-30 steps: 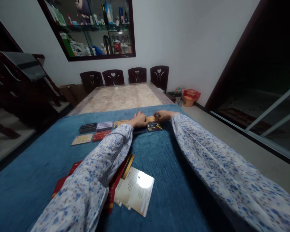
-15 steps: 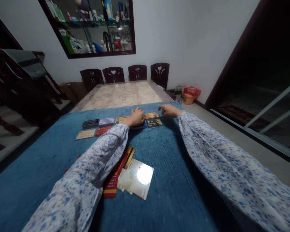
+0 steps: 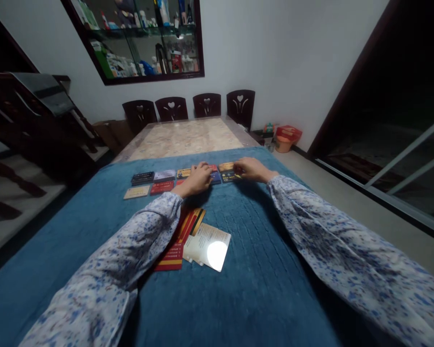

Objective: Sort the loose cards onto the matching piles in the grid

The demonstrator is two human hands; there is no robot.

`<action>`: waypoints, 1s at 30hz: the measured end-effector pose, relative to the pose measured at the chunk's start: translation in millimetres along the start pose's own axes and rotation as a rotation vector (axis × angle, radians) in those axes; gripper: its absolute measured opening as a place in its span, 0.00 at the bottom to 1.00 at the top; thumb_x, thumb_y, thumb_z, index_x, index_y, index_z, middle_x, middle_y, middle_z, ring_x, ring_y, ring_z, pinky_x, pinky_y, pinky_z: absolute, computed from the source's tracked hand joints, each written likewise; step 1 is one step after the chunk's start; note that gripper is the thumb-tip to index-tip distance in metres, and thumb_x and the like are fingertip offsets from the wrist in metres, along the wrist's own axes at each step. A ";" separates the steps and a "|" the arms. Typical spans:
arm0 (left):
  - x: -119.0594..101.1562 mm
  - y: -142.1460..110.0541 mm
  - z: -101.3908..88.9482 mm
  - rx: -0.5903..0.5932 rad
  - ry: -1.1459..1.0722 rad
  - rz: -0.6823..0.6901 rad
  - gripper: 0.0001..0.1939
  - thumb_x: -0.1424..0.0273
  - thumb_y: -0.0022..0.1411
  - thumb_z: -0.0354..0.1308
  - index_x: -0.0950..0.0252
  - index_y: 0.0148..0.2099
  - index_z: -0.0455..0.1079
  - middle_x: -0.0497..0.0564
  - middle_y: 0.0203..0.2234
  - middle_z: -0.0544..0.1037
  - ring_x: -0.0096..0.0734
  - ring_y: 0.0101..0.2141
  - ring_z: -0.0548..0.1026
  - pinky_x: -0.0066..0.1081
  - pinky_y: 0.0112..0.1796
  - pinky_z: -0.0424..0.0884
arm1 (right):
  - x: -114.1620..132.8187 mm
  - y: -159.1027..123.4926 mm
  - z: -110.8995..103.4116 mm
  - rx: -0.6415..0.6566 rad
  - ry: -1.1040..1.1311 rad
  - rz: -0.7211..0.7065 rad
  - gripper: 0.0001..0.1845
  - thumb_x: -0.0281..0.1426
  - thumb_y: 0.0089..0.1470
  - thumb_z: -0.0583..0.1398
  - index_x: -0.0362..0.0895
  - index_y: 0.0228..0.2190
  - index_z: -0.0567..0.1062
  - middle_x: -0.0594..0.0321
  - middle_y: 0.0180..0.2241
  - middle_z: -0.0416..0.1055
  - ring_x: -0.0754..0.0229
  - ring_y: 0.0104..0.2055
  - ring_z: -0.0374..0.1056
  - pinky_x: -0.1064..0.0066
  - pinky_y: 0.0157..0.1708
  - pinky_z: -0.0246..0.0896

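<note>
My left hand (image 3: 198, 180) rests palm down on the row of cards, fingers spread over a red card (image 3: 213, 168) and a dark blue stack (image 3: 215, 178). A yellow card (image 3: 183, 173) shows to its left. My right hand (image 3: 252, 169) is at the right end of the row. Its fingers are curled together at the edge of a black VIP card (image 3: 230, 177), just below a gold-orange card (image 3: 225, 166). Whether they pinch anything is hidden.
Further left lie a black stack (image 3: 142, 178), a silvery stack (image 3: 165, 175), a beige card (image 3: 136, 192) and a red stack (image 3: 162, 187). Fanned red cards (image 3: 171, 256) and white cards (image 3: 210, 246) lie nearer on the blue cloth (image 3: 253, 279). Dark chairs (image 3: 207, 105) stand beyond.
My right hand has moved left and its fingers have come down onto the right end of the card row. My left hand stays over the cards. The view has shifted slightly.
</note>
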State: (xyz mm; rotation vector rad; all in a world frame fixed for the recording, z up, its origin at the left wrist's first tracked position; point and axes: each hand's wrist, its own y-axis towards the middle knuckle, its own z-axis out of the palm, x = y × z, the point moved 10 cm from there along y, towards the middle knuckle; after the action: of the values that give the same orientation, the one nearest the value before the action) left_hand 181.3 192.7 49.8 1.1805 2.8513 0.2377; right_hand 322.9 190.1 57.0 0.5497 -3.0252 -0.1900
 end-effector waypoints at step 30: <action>-52.9 -136.9 -11.4 -0.062 -0.094 0.098 0.14 0.70 0.69 0.53 0.63 0.53 0.74 0.61 0.54 0.77 0.55 0.65 0.61 0.58 0.59 0.60 | 132.4 -74.5 20.2 0.019 0.117 -0.316 0.08 0.28 0.62 0.59 0.44 0.38 0.80 0.55 0.41 0.77 0.54 0.45 0.66 0.67 0.37 0.47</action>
State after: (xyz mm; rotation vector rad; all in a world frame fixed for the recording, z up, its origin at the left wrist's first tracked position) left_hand 121.9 58.5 38.4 1.2851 2.6895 0.2655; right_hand 223.3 76.2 32.2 1.0023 -2.8138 -0.1383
